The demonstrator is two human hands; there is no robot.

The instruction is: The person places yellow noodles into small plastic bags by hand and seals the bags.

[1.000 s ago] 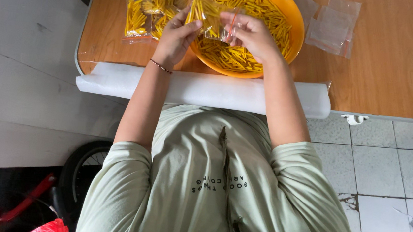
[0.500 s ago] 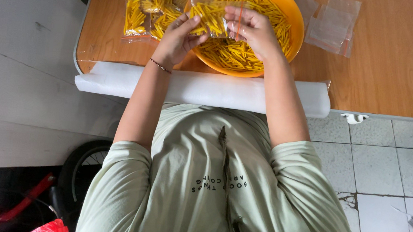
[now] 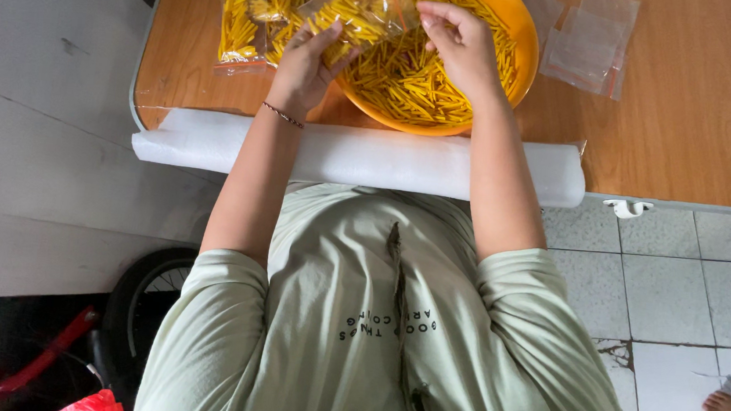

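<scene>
Wooden table (image 3: 698, 129), orange bowl (image 3: 521, 34) top cropped

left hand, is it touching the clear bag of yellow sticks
Touching: the head view shows the left hand gripping the clear bag from below, over the orange bowl.

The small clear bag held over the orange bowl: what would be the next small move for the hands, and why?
Probably pinch the mouth closed: the left hand and right hand hold the clear bag, already well filled with yellow sticks, above the orange bowl.
</scene>
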